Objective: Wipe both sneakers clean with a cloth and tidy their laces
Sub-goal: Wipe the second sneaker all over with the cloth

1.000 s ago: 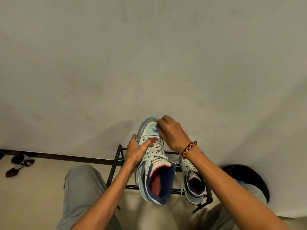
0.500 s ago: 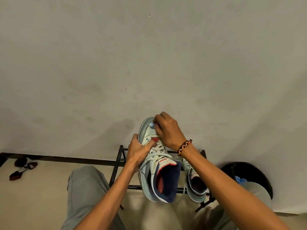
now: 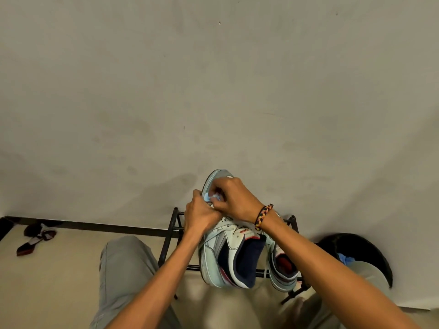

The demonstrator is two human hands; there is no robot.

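Pale mint leather and grey panels make up the held sneaker [image 3: 219, 255], lifted above the black metal rack [image 3: 174, 236], toe toward the wall. Both hands meet at its forefoot: the left hand [image 3: 202, 216] curls round the shoe's side, the right hand [image 3: 237, 201] pinches a small light-blue cloth [image 3: 211, 198] against the toe area. It looks light and fairly stiff (the padded navy collar will give), so the firm side or sole probably suits gripping best. Its mate, the second sneaker [image 3: 281, 269], sits on the rack just beside. A dark bin [image 3: 365, 250] stands further right.
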